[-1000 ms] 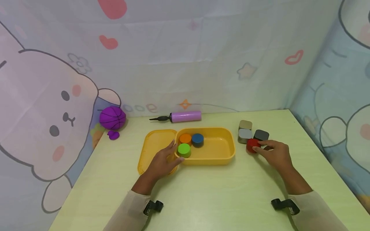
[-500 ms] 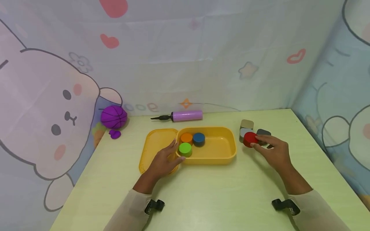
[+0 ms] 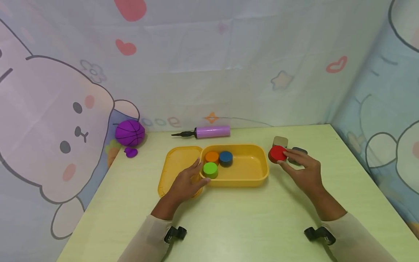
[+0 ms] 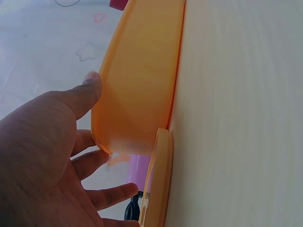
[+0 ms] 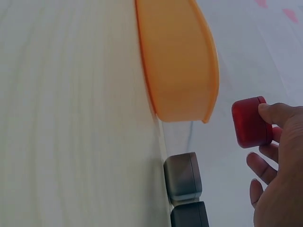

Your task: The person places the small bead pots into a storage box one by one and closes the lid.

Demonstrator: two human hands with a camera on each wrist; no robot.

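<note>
Your right grip [image 3: 306, 175] is closed on the red tub [image 3: 276, 154], pinching it between thumb and fingertips. You have the tub up off the counter [image 3: 242, 225], just beyond the right end of the yellow box [image 3: 234, 183] and outside it. The gold tub [image 3: 280, 141] shows behind it in the head view, and the dark tub [image 3: 300, 150] sits partly hidden by your fingers. Your right wrist view shows the grey tub [image 5: 182, 176] standing below, beside the dark one.

Your left grip [image 3: 184, 185] is spread, its fingers fairly straight, with thumb and fingertip touching the box's left end; it isn't wrapped round anything. The lid [image 3: 175, 165] lies partly under that hand, just beside the box. Inside the box, at its left end, you have the orange tub [image 3: 212, 157], blue tub [image 3: 226, 158] and green tub [image 3: 210, 170]. The pump [image 3: 212, 131] lies behind the box.
</note>
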